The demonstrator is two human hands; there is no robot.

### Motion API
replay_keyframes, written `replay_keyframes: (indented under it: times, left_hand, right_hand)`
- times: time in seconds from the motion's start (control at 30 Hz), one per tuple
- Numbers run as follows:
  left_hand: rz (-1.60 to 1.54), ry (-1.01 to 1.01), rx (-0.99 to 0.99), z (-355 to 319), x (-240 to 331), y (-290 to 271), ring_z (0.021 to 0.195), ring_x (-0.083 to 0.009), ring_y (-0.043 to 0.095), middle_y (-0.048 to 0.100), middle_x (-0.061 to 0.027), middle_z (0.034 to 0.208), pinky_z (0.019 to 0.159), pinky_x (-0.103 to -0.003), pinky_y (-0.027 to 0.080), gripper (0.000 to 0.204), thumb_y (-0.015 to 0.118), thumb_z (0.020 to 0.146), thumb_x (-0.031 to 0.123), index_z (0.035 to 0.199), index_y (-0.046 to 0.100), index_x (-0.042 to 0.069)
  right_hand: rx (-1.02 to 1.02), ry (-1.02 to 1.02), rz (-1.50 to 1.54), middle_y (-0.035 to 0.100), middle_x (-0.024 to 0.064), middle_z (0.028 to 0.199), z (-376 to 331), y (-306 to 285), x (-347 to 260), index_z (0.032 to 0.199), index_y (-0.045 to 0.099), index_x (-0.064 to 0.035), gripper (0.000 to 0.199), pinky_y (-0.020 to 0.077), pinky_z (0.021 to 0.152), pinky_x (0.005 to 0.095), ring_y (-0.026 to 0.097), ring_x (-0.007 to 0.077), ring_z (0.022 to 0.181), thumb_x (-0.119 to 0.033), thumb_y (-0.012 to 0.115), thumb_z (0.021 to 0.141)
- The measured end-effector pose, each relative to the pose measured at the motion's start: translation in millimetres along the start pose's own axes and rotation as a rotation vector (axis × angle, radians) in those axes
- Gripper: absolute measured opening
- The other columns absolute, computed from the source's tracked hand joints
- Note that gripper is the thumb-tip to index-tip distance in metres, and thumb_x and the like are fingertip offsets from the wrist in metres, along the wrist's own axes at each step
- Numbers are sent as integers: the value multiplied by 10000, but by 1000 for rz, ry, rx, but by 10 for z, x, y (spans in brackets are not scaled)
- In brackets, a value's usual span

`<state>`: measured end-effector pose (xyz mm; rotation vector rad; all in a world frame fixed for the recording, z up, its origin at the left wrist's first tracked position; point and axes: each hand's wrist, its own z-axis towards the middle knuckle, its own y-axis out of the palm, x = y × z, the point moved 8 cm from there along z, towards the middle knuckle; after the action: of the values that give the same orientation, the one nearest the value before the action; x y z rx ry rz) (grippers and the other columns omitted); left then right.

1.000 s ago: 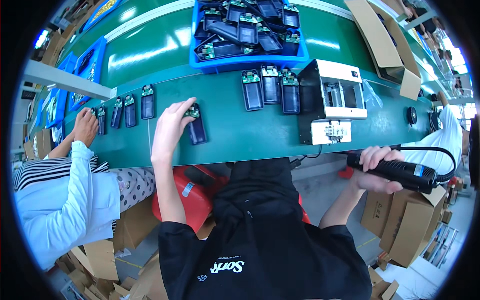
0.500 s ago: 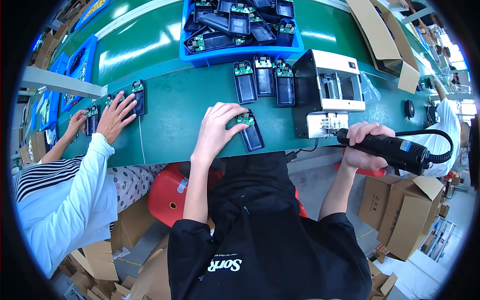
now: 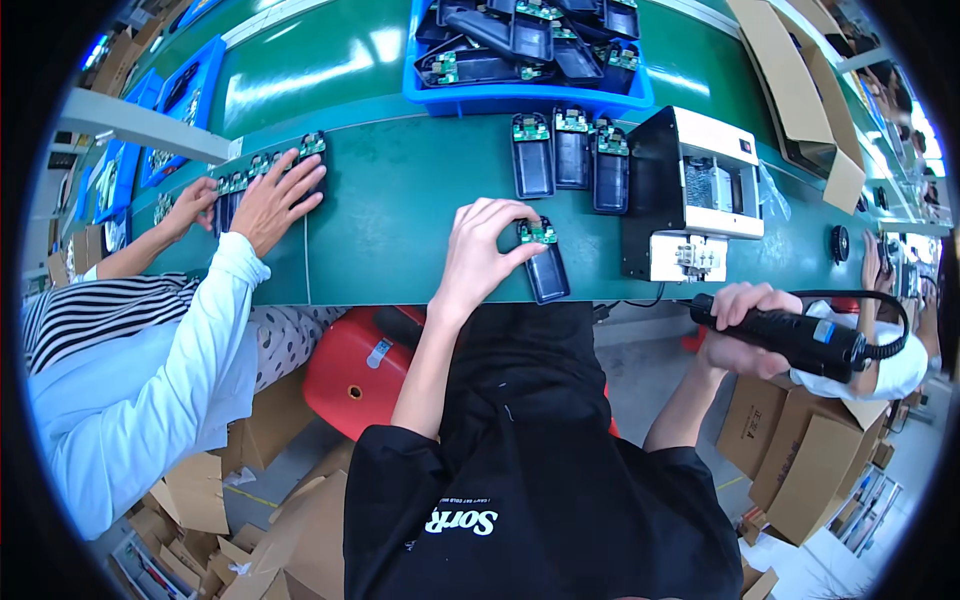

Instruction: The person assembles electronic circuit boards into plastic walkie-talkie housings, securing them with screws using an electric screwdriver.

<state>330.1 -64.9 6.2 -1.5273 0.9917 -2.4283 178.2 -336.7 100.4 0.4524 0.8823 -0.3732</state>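
My left hand [image 3: 483, 250] pinches the top end of a black casing with a small green circuit board [image 3: 545, 262], which lies on the green conveyor belt [image 3: 400, 200] near its front edge. My right hand [image 3: 738, 325] is off the belt, below its edge, gripping a black electric screwdriver [image 3: 790, 335] with a coiled cable. Three more black casings with boards [image 3: 572, 150] stand side by side just beyond the held one.
A white and black box-shaped machine [image 3: 695, 195] stands right of the casings. A blue bin [image 3: 430, 95] full of casings sits at the back. At the left, a co-worker's hands [image 3: 270, 200] rest on a row of casings. Cardboard boxes [image 3: 800, 470] stand on the floor.
My left hand has drawn the casing along the belt from the left to in front of me. My right hand with the screwdriver has dropped slightly. The co-worker's hands shifted along their row.
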Motion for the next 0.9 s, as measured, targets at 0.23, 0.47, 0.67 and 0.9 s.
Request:
replay_keyframes:
  times: [0.23, 0.47, 0.67, 0.9]
  left_hand:
    - [-20, -35, 17, -2, -9, 9, 1035, -198, 617, 699, -3, 1025, 957, -341, 396, 329, 842, 706, 201, 973, 684, 91]
    - [3, -49, 21, -8, 13, 22, 1047, -193, 613, 697, 0, 1047, 972, -350, 383, 330, 843, 708, 205, 974, 683, 94]
    - [23, -44, 24, -19, 2, 30, 1053, -192, 612, 698, 1, 1053, 967, -350, 387, 336, 842, 710, 206, 987, 685, 98]
    - [-14, -44, 66, -7, -25, 46, 1003, -195, 631, 708, 3, 1006, 954, -350, 397, 285, 835, 719, 197, 945, 697, 93]
  right_hand:
    - [7, 26, 42, 448, 38, 643, -173, 174, 2, 1021, 440, -67, 775, 374, 440, 240, 408, 116, 472, -796, 581, 799]
    - [-14, 95, 17, 448, 36, 643, -261, 286, 61, 1008, 417, -66, 784, 382, 436, 238, 418, 113, 472, -798, 590, 790]
    - [-45, 208, 19, 446, 32, 640, -401, 392, 171, 983, 403, -70, 776, 398, 437, 236, 430, 111, 472, -794, 603, 785]
    - [-102, 274, 113, 472, 42, 648, -559, 516, 333, 989, 423, -50, 758, 413, 440, 241, 462, 130, 469, -722, 694, 765]
